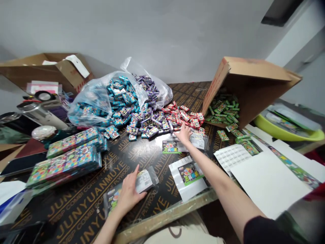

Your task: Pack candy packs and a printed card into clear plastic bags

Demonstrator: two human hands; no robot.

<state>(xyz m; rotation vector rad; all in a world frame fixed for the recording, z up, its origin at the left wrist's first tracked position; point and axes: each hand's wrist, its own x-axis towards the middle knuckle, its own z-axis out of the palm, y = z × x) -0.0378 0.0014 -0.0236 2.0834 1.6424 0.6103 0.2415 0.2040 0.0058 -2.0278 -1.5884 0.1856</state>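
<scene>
Reaching to the near edge of the red packets [184,116], the right hand [183,134] has bent fingers — can't tell if one is pinched. The left hand [129,193] lies spread, not clenched, over a clear pouch [145,180] on the worktop [119,157]. Risks: purple packets [152,131] sit just left of the right hand, meeting the red ones, so a hasty grab could take the wrong colour. A white-edged pouch [189,173], right of the left hand, lies beside the right forearm [215,173] — a low sweep could drag it off the front edge.
</scene>
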